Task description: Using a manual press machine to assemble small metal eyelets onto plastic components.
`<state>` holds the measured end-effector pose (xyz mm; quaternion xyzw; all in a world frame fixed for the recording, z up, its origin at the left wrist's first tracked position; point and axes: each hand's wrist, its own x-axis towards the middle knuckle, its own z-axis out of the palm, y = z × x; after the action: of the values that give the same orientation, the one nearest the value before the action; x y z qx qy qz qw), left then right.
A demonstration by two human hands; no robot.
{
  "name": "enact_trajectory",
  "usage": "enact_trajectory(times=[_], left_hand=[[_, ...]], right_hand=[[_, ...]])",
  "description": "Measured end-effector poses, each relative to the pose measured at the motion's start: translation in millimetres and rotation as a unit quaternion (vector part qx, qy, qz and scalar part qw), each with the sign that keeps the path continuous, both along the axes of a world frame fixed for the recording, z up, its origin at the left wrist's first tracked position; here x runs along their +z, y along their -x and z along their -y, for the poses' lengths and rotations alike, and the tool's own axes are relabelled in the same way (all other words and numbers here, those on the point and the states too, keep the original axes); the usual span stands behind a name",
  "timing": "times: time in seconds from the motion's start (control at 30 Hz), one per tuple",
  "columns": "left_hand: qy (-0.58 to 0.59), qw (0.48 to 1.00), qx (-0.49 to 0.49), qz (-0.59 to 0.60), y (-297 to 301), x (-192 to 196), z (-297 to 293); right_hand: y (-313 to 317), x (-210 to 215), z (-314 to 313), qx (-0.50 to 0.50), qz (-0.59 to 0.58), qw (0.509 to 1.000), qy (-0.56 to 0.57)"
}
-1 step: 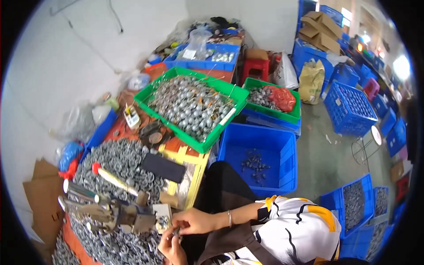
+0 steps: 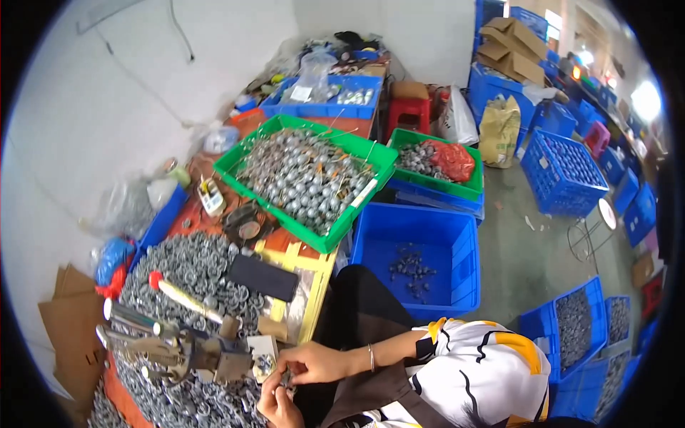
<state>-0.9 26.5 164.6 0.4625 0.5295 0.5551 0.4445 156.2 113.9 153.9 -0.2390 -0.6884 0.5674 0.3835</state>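
Note:
My right hand (image 2: 318, 362) is closed in a pinch at the table's edge, holding a small grey part (image 2: 287, 378). Fingers of my left hand (image 2: 280, 408) meet it from below and pinch the same part, which they mostly cover. Just left of both hands stands a metal hand press (image 2: 214, 357) with a red-knobbed lever (image 2: 185, 296). A pale block (image 2: 263, 351) with a small metal fitting sits between the press and my fingers. Around the press lies a large heap of grey curved metal parts (image 2: 189, 260).
A black phone (image 2: 263, 277) rests on the heap's right side. Beyond it stands a green tray (image 2: 232, 170) of grey balls with wires. Below the table's right side is a blue bin (image 2: 457, 250) with a few dark parts inside. Cardboard (image 2: 68, 321) leans at the left.
The whole view has shifted very slightly. My hands remain together beside the press, with only a small movement of the fingers around the part.

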Motion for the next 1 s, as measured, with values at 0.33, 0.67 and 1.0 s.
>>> enact_trajectory(times=[0.33, 0.67, 1.0], left_hand=[[-0.206, 0.895, 0.284, -0.276, 11, 21, 5], [-0.172, 0.809, 0.334, -0.451, 16, 47, 11], [-0.050, 0.866, 0.044, -0.495, -12, 39, 16]], right_hand=[[-16, -17, -8, -0.042, 0.053, 0.984, -0.162], [-5, -29, -22, -0.033, 0.027, 0.978, -0.204], [-5, -12, -18, 0.037, 0.002, 0.930, -0.367]])
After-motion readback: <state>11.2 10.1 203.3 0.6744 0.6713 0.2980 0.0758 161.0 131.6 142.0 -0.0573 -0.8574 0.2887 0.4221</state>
